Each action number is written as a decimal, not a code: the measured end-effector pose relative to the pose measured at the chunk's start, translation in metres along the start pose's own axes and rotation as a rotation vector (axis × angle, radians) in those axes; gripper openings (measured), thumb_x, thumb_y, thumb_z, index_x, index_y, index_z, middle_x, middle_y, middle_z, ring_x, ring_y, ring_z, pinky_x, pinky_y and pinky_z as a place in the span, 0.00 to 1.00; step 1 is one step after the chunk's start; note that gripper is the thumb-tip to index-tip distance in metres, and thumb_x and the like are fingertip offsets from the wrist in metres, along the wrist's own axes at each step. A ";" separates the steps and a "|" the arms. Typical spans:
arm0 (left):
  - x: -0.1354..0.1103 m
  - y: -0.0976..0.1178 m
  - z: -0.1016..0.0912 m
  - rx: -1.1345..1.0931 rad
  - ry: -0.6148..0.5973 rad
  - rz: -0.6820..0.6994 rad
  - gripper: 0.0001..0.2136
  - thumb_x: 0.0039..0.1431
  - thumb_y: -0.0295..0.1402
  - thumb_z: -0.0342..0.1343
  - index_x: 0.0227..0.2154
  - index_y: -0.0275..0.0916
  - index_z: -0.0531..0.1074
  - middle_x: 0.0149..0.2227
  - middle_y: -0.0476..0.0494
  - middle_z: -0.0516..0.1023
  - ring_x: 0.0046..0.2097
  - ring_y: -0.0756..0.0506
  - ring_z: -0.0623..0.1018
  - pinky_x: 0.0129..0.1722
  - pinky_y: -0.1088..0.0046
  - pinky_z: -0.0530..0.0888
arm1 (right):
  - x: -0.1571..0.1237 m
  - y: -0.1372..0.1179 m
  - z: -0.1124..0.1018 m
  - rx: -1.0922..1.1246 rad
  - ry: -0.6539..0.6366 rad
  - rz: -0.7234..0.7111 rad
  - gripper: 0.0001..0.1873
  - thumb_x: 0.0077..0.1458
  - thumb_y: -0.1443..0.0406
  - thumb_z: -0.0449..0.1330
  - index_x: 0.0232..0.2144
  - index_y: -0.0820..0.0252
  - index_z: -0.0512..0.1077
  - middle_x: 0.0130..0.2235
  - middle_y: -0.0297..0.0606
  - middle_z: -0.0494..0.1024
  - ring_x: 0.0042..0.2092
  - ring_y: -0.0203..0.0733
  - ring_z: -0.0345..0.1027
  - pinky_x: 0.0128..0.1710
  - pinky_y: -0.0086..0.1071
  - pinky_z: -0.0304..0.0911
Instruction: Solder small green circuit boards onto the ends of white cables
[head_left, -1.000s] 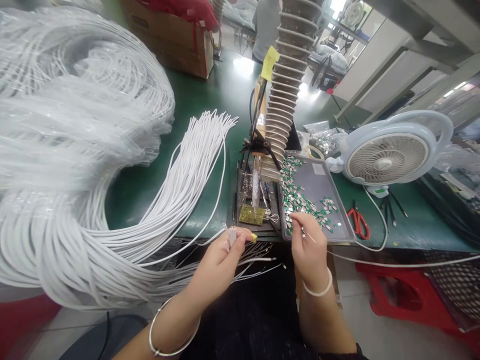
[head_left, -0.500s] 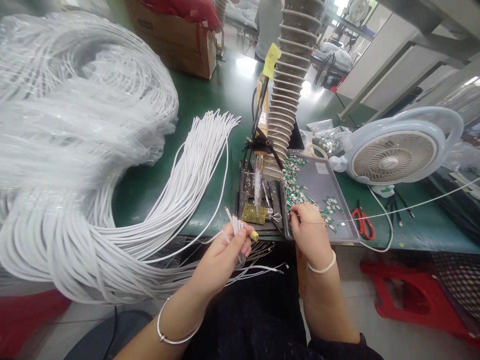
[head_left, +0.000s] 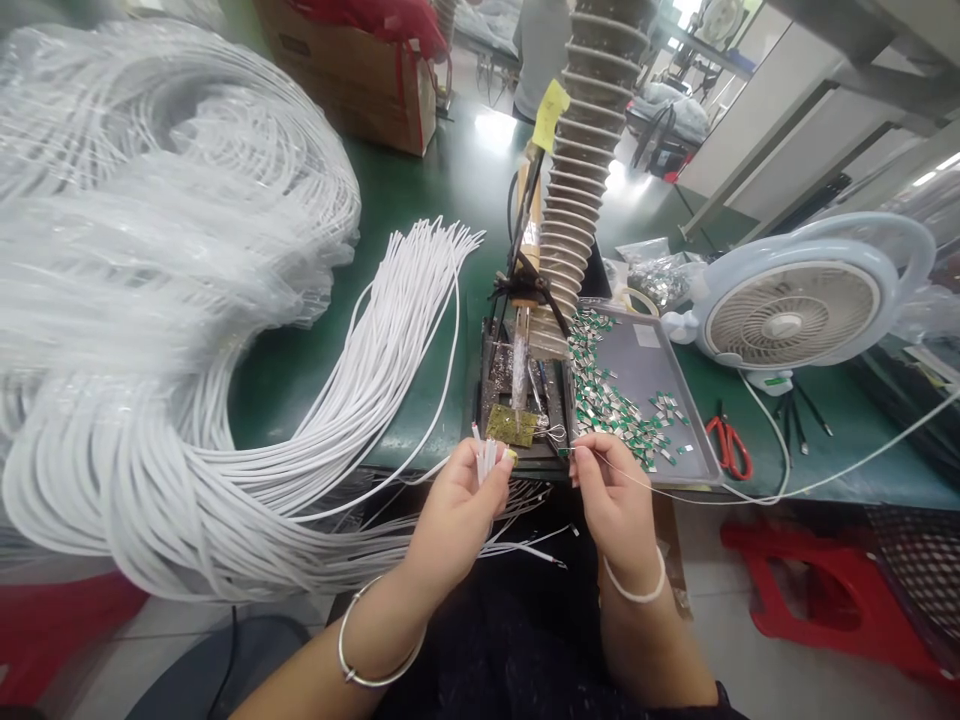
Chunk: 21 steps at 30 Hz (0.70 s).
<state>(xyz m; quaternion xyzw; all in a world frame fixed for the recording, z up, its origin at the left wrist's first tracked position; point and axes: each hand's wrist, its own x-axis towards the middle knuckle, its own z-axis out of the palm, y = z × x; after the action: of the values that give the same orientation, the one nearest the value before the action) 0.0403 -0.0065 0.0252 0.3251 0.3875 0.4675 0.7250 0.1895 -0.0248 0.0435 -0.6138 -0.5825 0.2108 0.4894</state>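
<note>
My left hand (head_left: 456, 512) is shut on a small bunch of white cable ends (head_left: 487, 462), which stick up past its fingertips. My right hand (head_left: 615, 503) pinches a thin white wire (head_left: 825, 478) that runs off to the right across the table. This hand is just in front of a metal tray (head_left: 679, 440) holding many small green and silver parts (head_left: 607, 400). A green sponge (head_left: 512, 425) sits in a dark holder just beyond the gap between my hands.
A huge coil of white cable (head_left: 165, 260) fills the left side. A ribbed grey column (head_left: 585, 170) rises behind the holder. A white fan (head_left: 791, 315), red-handled scissors (head_left: 727, 448) and a cardboard box (head_left: 352, 85) stand on the green bench. A red stool (head_left: 817, 590) is below right.
My hands have come closer together. My right hand has moved down off the tray toward the bench edge, and the thin wire now stretches from its fingertips to the right.
</note>
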 end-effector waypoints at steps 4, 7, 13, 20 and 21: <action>-0.002 -0.002 0.004 0.080 -0.016 0.007 0.11 0.57 0.41 0.54 0.32 0.38 0.64 0.21 0.58 0.57 0.21 0.55 0.57 0.21 0.78 0.55 | -0.004 -0.003 0.006 0.070 0.005 0.024 0.06 0.58 0.64 0.53 0.31 0.59 0.67 0.23 0.30 0.68 0.24 0.32 0.63 0.24 0.26 0.63; -0.003 0.000 0.007 0.113 -0.035 -0.011 0.11 0.56 0.42 0.53 0.33 0.38 0.65 0.19 0.58 0.59 0.21 0.54 0.58 0.21 0.77 0.57 | -0.007 -0.005 0.010 0.093 0.015 0.032 0.06 0.57 0.64 0.53 0.30 0.59 0.67 0.23 0.30 0.67 0.23 0.32 0.63 0.23 0.26 0.63; -0.004 0.006 0.013 0.111 -0.039 -0.020 0.09 0.55 0.39 0.54 0.32 0.37 0.67 0.17 0.58 0.60 0.20 0.54 0.58 0.21 0.78 0.57 | -0.011 -0.007 0.021 0.131 0.034 0.019 0.04 0.56 0.65 0.54 0.33 0.59 0.68 0.25 0.31 0.69 0.25 0.33 0.66 0.24 0.27 0.66; -0.005 0.009 0.013 0.171 0.015 0.013 0.07 0.54 0.36 0.54 0.32 0.38 0.69 0.23 0.55 0.64 0.20 0.55 0.57 0.22 0.76 0.59 | -0.012 -0.004 0.026 0.086 0.042 -0.055 0.04 0.57 0.68 0.54 0.34 0.58 0.68 0.28 0.33 0.71 0.28 0.34 0.68 0.27 0.28 0.67; -0.006 0.010 0.012 0.194 0.026 0.025 0.07 0.54 0.36 0.54 0.32 0.38 0.69 0.24 0.55 0.64 0.21 0.54 0.58 0.23 0.76 0.60 | -0.012 -0.004 0.025 0.052 0.058 -0.088 0.04 0.57 0.69 0.54 0.34 0.58 0.68 0.29 0.34 0.71 0.28 0.34 0.68 0.28 0.29 0.67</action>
<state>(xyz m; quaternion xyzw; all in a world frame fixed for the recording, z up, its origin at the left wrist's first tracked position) 0.0452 -0.0096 0.0406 0.3926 0.4364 0.4410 0.6789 0.1636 -0.0275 0.0321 -0.5803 -0.5889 0.1862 0.5308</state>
